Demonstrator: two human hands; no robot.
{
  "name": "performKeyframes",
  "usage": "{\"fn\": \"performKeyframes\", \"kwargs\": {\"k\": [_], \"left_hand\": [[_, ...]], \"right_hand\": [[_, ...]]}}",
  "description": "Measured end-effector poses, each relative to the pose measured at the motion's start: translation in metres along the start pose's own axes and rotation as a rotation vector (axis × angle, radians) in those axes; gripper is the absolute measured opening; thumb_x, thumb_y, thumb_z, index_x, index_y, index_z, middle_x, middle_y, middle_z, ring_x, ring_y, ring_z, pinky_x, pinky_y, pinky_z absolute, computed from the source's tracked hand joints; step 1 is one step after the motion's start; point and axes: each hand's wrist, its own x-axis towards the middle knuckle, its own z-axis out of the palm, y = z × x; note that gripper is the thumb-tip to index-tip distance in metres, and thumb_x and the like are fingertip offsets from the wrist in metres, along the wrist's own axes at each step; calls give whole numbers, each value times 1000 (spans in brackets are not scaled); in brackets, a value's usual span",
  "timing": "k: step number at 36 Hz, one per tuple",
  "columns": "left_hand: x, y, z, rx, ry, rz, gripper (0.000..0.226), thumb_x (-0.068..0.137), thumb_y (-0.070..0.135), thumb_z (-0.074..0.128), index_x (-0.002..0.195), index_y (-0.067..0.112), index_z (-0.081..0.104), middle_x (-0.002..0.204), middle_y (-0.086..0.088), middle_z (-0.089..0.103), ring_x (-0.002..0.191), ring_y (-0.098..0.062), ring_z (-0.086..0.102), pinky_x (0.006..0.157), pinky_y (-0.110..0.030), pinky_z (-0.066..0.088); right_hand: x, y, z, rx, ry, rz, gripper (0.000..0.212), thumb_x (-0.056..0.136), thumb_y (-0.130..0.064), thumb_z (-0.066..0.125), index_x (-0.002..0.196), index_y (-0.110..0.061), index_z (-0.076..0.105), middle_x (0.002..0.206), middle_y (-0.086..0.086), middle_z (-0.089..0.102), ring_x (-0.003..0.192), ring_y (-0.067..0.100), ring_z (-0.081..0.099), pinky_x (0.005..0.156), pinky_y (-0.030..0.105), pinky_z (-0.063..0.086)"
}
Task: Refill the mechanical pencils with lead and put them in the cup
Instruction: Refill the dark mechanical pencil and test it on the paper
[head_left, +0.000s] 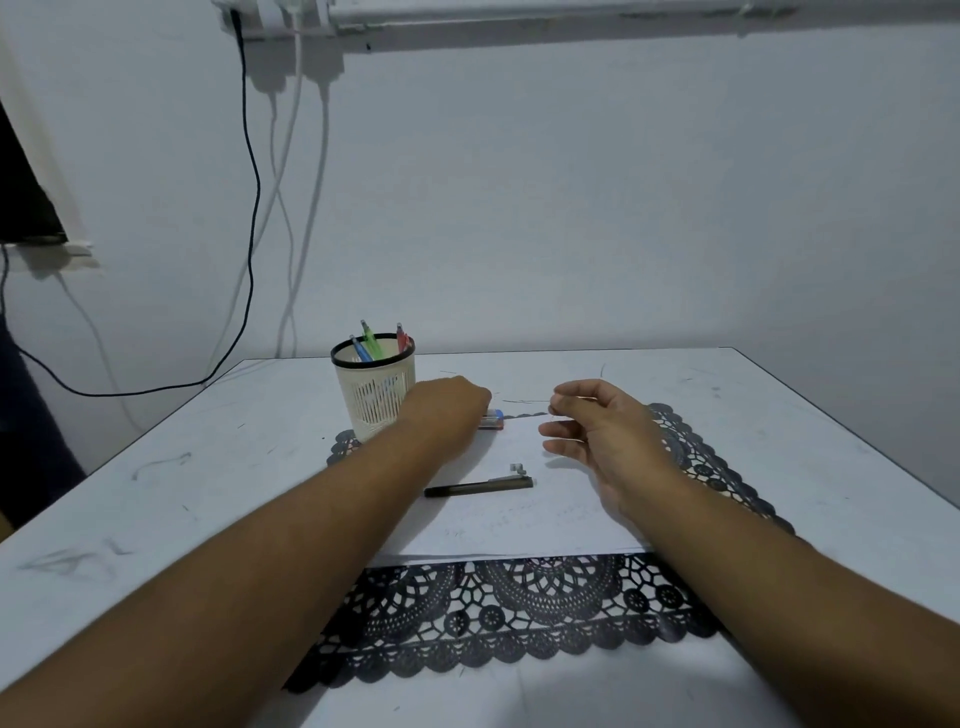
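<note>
Left hand (448, 410) reaches forward, knuckles up, resting over a small lead case (492, 419) just right of the cup (375, 391); fingers curl down out of sight, so grip on the case cannot be told. Right hand (592, 423) hovers above the white paper sheet (519, 519), thumb and forefinger pinching a thin lead (524, 401) that points left toward the other hand; remaining fingers loosely spread.

Cup stands at the far-left corner of the black lace mat (519, 618), holding blue, green and red pencils (370, 340) upright. Black mechanical pencil (479, 487) lies flat on the paper between the forearms, its small grey cap (516, 468) just beside its right end.

Counter (156, 493) shows open surface left and right of the mat; far edge meets the wall. Cables (252, 208) hang on the wall at left.
</note>
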Motion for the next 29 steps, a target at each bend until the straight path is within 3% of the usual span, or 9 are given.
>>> {"fn": "performKeyframes", "kwargs": {"k": [6,9,12,15,18,20,24,29], "left_hand": [[0,7,12,14,49,13,16,103,23,48,112,23,61,110,2,63,106,-23,59,67,-36,38],[-6,9,15,-60,104,-7,27,99,12,49,123,21,57,119,1,59,115,-23,54,69,-37,41],[-19,10,10,-244,197,-40,36,100,13,49,132,26,57,128,6,58,121,-20,51,79,-39,50],[-39,9,7,-510,212,44,21,104,25,51,120,29,64,115,11,62,109,-12,54,84,-35,50],[-59,5,6,-698,174,143,5,101,37,56,102,35,60,99,18,58,93,-4,53,80,-31,47],[-67,1,5,-784,110,146,8,97,44,60,95,36,61,95,17,59,90,-4,54,77,-32,49],[-72,-2,7,-758,9,182,19,87,50,70,95,36,60,93,15,57,86,-1,52,71,-27,44],[-72,-2,9,-729,-25,235,10,94,37,68,92,31,60,86,14,57,79,-4,52,69,-26,43]], "right_hand": [[1,-1,-1,2,-9,-16,15,95,-1,70,109,-5,67,84,7,71,68,24,70,61,33,61],[1,0,-2,-3,-12,-25,16,95,-2,69,110,-7,66,83,6,71,68,25,69,61,34,60],[2,0,-2,-10,-13,-28,15,96,-3,68,110,-8,65,78,3,71,65,26,69,56,33,60],[1,0,0,-35,-16,-37,14,98,-5,68,110,-9,64,79,6,71,65,27,70,54,34,58],[1,2,1,-60,-5,-56,12,98,-7,68,109,-10,63,83,12,72,65,27,69,55,36,56],[0,2,3,-80,-3,-66,11,99,-8,68,109,-10,62,84,14,74,65,28,67,56,37,54],[-3,3,4,-115,-6,-89,12,101,-10,66,110,-11,59,84,15,76,64,28,65,53,36,49],[-5,3,5,-141,-13,-104,12,102,-12,65,111,-12,57,84,16,77,66,30,65,53,35,48]]}}
